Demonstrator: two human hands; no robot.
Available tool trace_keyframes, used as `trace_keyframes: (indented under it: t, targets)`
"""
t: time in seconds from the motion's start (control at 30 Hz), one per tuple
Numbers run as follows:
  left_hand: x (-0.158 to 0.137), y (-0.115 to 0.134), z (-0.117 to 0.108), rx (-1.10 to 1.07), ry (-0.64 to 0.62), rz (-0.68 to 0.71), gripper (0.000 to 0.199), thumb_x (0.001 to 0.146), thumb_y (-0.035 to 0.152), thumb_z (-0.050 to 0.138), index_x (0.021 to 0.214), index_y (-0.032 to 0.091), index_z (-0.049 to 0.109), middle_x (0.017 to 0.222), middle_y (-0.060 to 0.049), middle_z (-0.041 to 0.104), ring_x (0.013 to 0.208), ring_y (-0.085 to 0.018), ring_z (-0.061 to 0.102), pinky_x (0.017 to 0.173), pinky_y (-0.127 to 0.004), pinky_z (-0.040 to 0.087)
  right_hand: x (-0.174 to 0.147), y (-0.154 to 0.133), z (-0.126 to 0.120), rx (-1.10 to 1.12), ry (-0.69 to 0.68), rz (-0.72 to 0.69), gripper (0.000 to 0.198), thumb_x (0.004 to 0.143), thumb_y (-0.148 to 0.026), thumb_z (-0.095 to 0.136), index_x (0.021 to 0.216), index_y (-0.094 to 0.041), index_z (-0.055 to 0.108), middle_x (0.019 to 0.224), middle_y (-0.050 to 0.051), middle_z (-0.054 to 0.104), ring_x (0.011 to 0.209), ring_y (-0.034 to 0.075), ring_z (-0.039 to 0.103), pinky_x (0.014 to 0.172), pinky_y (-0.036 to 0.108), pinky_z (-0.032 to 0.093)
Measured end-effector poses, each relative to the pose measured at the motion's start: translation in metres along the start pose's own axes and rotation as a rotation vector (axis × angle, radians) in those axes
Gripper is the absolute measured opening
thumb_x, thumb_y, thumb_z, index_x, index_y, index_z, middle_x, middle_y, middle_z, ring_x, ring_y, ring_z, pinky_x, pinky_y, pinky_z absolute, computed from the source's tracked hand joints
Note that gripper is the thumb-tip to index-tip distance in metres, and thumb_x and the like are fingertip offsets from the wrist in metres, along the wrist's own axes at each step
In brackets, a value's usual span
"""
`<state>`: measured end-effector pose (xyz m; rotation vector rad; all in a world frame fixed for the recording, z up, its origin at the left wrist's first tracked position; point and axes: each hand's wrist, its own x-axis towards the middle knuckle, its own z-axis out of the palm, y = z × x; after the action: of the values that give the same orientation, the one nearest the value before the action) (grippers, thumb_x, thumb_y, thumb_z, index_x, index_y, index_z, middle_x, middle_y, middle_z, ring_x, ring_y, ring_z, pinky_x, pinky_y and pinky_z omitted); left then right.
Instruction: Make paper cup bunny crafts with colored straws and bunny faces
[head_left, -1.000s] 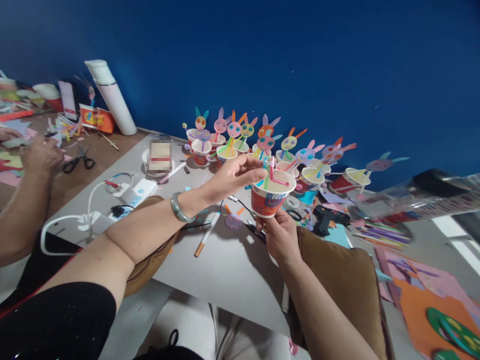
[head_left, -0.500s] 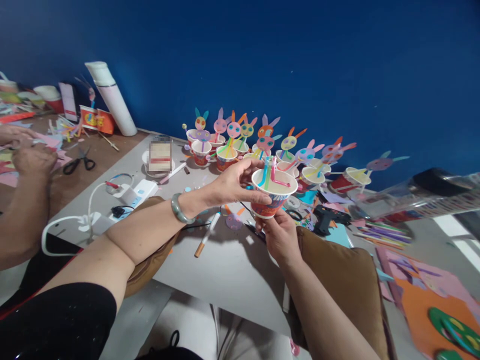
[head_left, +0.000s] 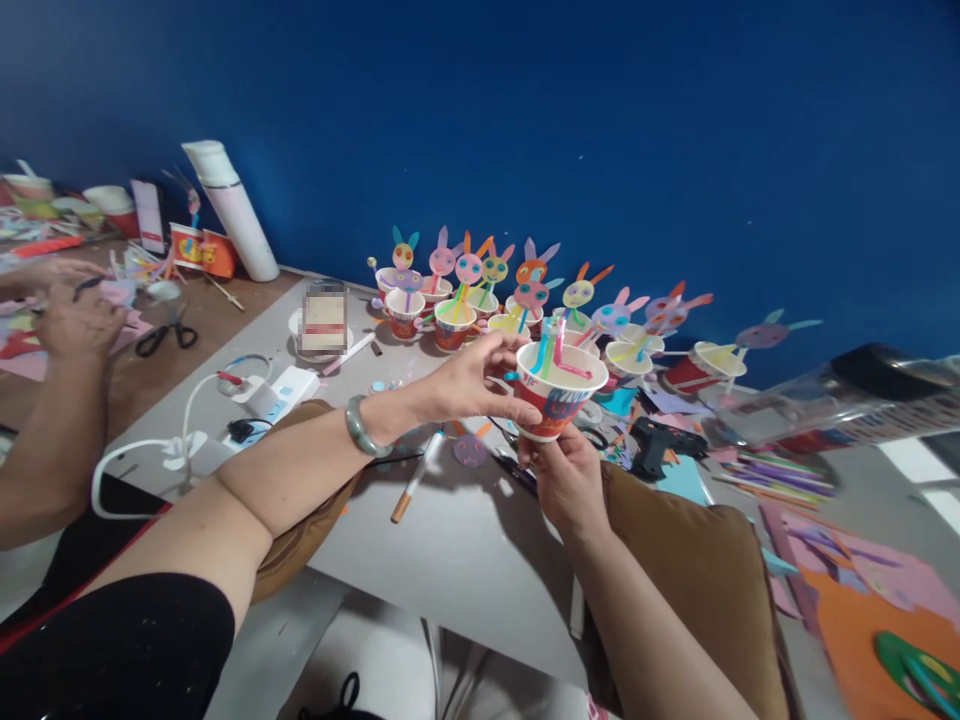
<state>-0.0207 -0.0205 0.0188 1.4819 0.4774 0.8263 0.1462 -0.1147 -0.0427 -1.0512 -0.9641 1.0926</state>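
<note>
My right hand [head_left: 568, 475] grips a red and white paper cup [head_left: 551, 408] from below, near its base. Blue, green and pink paper strips [head_left: 553, 350] rise inside the cup against its near-left wall. My left hand [head_left: 480, 380] is at the cup's left side, fingers curved and apart, with the thumb tip at the wall; whether it touches, I cannot tell. Beneath my hands, a purple round paper face [head_left: 471, 450] with orange ears lies on the table, next to a white and brown pen-like stick [head_left: 418, 478].
Several paper cups with rabbit faces [head_left: 454, 325] line the blue wall. A black glue gun [head_left: 664, 447], a clear bottle [head_left: 817, 395] and coloured strips [head_left: 780, 475] lie to the right. On the left are a power strip [head_left: 289, 390], scissors [head_left: 166, 338] and another person's hands [head_left: 75, 310].
The fingers of my left hand have come away from the cup's rim. The cup has turned slightly in my right hand, and the view has shifted a little.
</note>
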Motion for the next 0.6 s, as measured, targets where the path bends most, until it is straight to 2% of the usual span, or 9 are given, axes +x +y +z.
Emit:
trace_keyframes:
  t: [0.07,0.17,0.27,0.4,0.5,0.6]
  targets:
    - [0.001,-0.009,0.001,0.024,0.010,-0.062,0.090,0.050,0.029,0.100,0.126,0.019,0.054,0.122,-0.012,0.065,0.108,-0.023,0.064,0.089,-0.039,0.052,0.000,-0.001,0.000,0.012,0.016,-0.019,0.042,0.073,-0.057,0.087,0.080,-0.022,0.065,0.061,-0.004,0.057,0.051,0.009,0.046,0.049,0.024,0.038]
    - [0.000,-0.018,0.005,0.046,-0.076,-0.159,0.084,0.052,0.026,0.099,0.125,0.017,0.058,0.110,-0.010,0.069,0.099,-0.020,0.065,0.086,-0.039,0.053,0.001,0.000,-0.002,0.022,0.034,-0.030,0.041,0.071,-0.056,0.088,0.078,-0.023,0.065,0.061,-0.004,0.058,0.051,0.010,0.047,0.048,0.024,0.038]
    - [-0.002,-0.018,0.011,-0.008,-0.177,-0.148,0.070,0.055,0.027,0.098,0.115,0.014,0.065,0.105,-0.011,0.072,0.098,-0.020,0.067,0.089,-0.039,0.054,0.001,0.003,-0.004,0.013,0.028,-0.030,0.038,0.075,-0.056,0.086,0.081,-0.023,0.067,0.064,-0.003,0.061,0.052,0.010,0.048,0.049,0.025,0.040]
    - [-0.003,-0.013,0.014,-0.095,-0.245,-0.148,0.074,0.052,0.030,0.100,0.115,0.014,0.068,0.109,-0.014,0.074,0.099,-0.024,0.070,0.088,-0.042,0.058,0.002,0.005,-0.004,0.015,0.012,-0.035,0.036,0.077,-0.054,0.084,0.082,-0.023,0.067,0.067,-0.003,0.062,0.053,0.009,0.048,0.051,0.024,0.040]
    - [-0.003,-0.013,0.014,-0.101,-0.252,-0.149,0.070,0.055,0.033,0.099,0.115,0.013,0.069,0.109,-0.015,0.075,0.098,-0.025,0.071,0.088,-0.045,0.059,0.001,0.004,-0.003,0.019,-0.010,-0.033,0.034,0.078,-0.052,0.084,0.084,-0.023,0.068,0.067,-0.003,0.062,0.054,0.009,0.048,0.051,0.023,0.040]
    - [-0.004,-0.018,0.016,-0.101,-0.214,-0.148,0.070,0.051,0.035,0.100,0.110,0.012,0.070,0.098,-0.012,0.076,0.088,-0.023,0.071,0.084,-0.043,0.060,0.000,0.005,-0.006,0.005,-0.016,-0.037,0.034,0.079,-0.051,0.084,0.085,-0.022,0.068,0.067,-0.003,0.063,0.055,0.010,0.048,0.052,0.023,0.041]
